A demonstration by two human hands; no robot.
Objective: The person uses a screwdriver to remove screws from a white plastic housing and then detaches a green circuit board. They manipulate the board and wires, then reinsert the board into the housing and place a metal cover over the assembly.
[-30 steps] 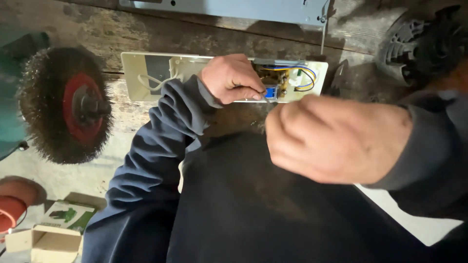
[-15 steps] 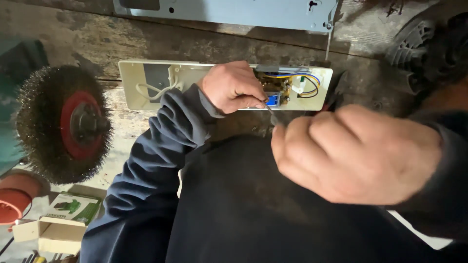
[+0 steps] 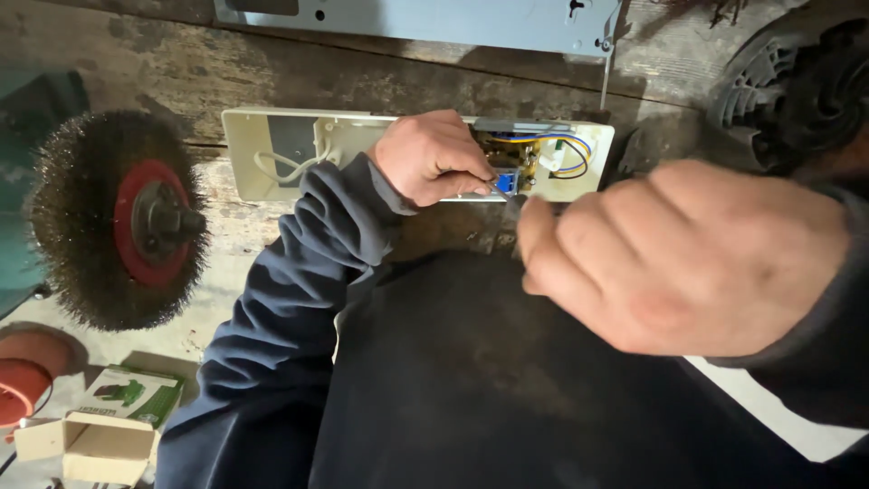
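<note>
Cream housing lies open, upper centre of frame, on the wooden counter. Left hand pinches at the blue terminal block beside the circuit board. Right hand, grip closed on a thin tool, tip near the block. Step looks like terminal work; next needs a steady tip. 1 green-and-white carton lower left, 1 open plain box below it.

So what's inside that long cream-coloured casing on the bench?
The cream casing holds white wires at its left end, and a blue terminal block with coloured wires at its right. The left hand covers the middle.
</note>
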